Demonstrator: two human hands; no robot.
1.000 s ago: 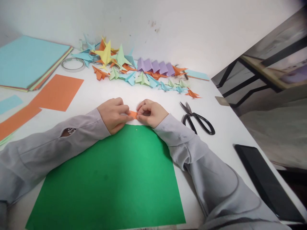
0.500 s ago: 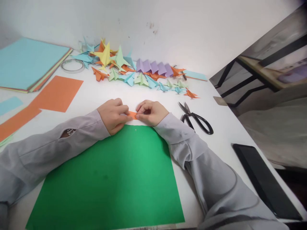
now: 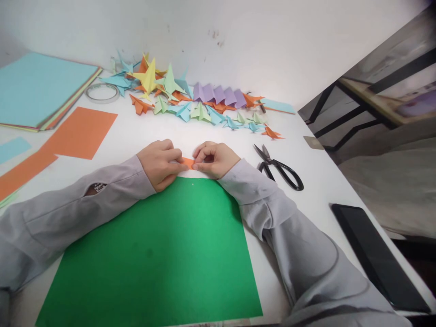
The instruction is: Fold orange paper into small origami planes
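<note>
A small piece of orange paper (image 3: 187, 163) lies between my two hands on the white table, just beyond the far edge of a green sheet (image 3: 153, 254). My left hand (image 3: 162, 164) is closed, its fingertips pressing on the paper's left end. On the other end, the thumb and curled fingers of my right hand (image 3: 216, 160) pinch the paper. Most of the orange piece is hidden by the fingers, so its folds cannot be made out. Black-handled scissors (image 3: 277, 167) lie partly open to the right of my right hand.
Folded paper figures (image 3: 170, 86) and a purple pleated paper (image 3: 220, 95) line the wall. Left are a stack of coloured sheets (image 3: 44, 91), a roll of tape (image 3: 102, 92), an orange sheet (image 3: 83, 131) and an orange strip (image 3: 25, 175). A black phone (image 3: 374, 254) lies right.
Almost nothing differs. Both hands keep their places on the orange paper, and the view has shifted very slightly.
</note>
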